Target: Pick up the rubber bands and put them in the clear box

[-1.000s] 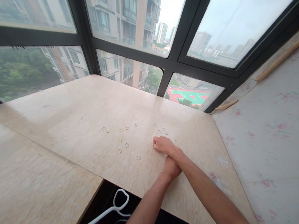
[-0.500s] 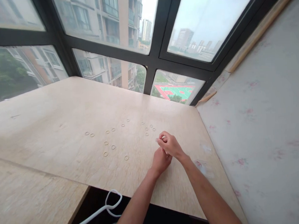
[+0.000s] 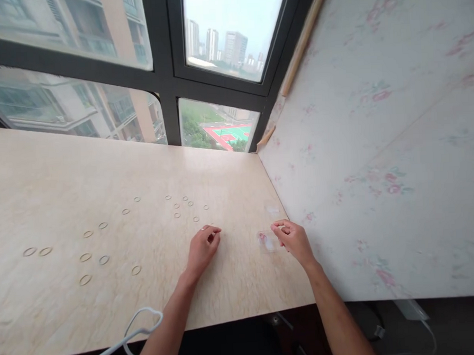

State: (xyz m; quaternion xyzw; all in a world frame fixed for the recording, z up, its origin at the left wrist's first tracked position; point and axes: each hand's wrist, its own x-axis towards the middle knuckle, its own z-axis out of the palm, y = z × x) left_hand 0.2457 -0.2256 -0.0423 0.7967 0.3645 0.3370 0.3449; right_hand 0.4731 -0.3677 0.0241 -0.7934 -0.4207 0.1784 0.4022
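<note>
My left hand (image 3: 203,248) rests on the table with its fingers curled and thumb close to the forefinger. A thin pale band shows on one finger; whether anything is pinched at the tips is hidden. My right hand (image 3: 296,241) is at the table's right side, thumb and forefinger pressed together over the edge of a small clear plastic packet or case (image 3: 267,241). What those fingertips hold, if anything, is too small to make out. Thin rings lie beyond the left hand, the nearest a small ring (image 3: 196,219) and another (image 3: 205,207).
Several larger rings, among them a greyish ring (image 3: 103,259), are scattered over the left of the pale marbled table (image 3: 234,283). Another clear piece (image 3: 272,208) lies by the flowered wall (image 3: 378,138). A white cable (image 3: 111,349) loops at the front edge. Windows stand behind.
The view has swung right. My hands, together before, are now apart, the right one over by the clear plastic. A ring that was at the right fingertips now lies alone on the table.
</note>
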